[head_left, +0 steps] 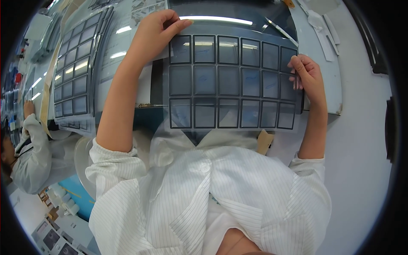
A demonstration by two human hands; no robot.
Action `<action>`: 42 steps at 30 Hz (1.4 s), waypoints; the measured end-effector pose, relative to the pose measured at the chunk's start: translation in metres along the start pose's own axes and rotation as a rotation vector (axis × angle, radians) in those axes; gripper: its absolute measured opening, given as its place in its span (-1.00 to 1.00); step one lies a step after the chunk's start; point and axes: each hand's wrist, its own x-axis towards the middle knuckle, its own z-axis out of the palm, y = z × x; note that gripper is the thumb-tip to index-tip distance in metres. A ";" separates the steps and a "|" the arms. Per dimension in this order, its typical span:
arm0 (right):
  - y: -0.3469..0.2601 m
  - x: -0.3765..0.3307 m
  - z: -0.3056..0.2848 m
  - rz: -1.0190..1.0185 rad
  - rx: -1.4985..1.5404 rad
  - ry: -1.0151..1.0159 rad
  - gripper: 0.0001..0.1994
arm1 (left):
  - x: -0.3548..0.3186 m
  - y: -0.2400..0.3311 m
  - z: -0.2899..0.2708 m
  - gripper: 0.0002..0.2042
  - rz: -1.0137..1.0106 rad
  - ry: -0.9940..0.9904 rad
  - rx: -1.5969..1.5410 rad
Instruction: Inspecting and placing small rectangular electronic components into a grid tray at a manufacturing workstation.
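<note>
Two hands on one clear sheet (231,80) of dark-framed square cells, three rows of them, held up flat over the desk (361,140) in front of the chest. Left hand (155,34) grips the sheet's top-left corner: fingers (176,27) curled over the upper edge, closed on it. Right hand (308,74) pinches the right edge about mid-height, fingers closed on the sheet too. Sheet sits roughly level, lower edge just above the white coat collar (199,144). Ceiling lights glare across the top row.

Left of it, more sheets of the same kind (74,70) lie stacked on the desk, well apart from the held one. Thin metal tool, likely tweezers (280,30), lies on the dark mat (238,10) behind the sheet's upper right. White paper strips (323,34) at far right. Another person in a white coat (36,157) sits at the left rim, their hand (29,108) up near the desk edge.
</note>
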 end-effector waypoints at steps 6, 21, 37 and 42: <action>-0.003 -0.001 0.001 0.003 0.013 -0.004 -0.68 | -0.003 0.009 0.004 -0.67 -0.078 0.014 -0.131; -0.008 -0.004 0.001 0.029 -0.027 -0.004 -0.61 | 0.000 0.010 0.004 -0.65 -0.013 0.016 0.154; -0.003 -0.006 0.002 -0.071 0.032 -0.017 -0.62 | -0.113 0.061 -0.007 -0.72 -0.622 0.110 -0.408; 0.000 -0.009 0.003 -0.099 0.039 0.024 -0.61 | -0.108 0.065 0.004 -0.72 -0.566 0.089 -0.337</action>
